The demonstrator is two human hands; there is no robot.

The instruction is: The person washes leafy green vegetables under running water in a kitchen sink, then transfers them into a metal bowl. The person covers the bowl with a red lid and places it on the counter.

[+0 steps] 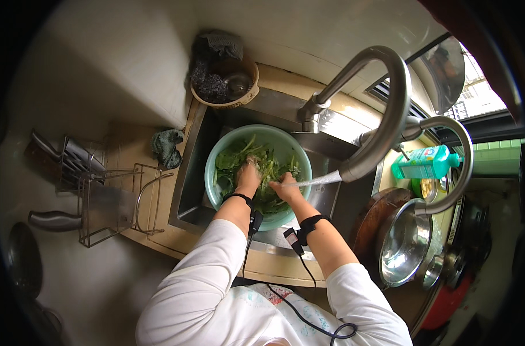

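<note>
A pale green plastic basin (209, 184) stands in the stainless steel sink (192, 212), holding leafy greens (230, 161) in water. My left hand (247, 176) reaches down into the greens in the middle of the basin, its fingers partly hidden by water and leaves. Nearer the basin's right side, my right hand (285, 187) touches the greens with its fingers bent; whether it grips any stems is unclear. From the curved metal faucet (394, 108), a stream of water (320, 178) runs onto my right hand. Both wrists wear black straps with cables.
Behind the sink sits a tan bowl (249, 95) with dark scrubbing mesh. At left are a grey-green cloth (167, 149) and a wire rack (115, 173) holding a cleaver (111, 206). A green detergent bottle (422, 162), wooden board (377, 212) and steel bowl (407, 242) stand at right.
</note>
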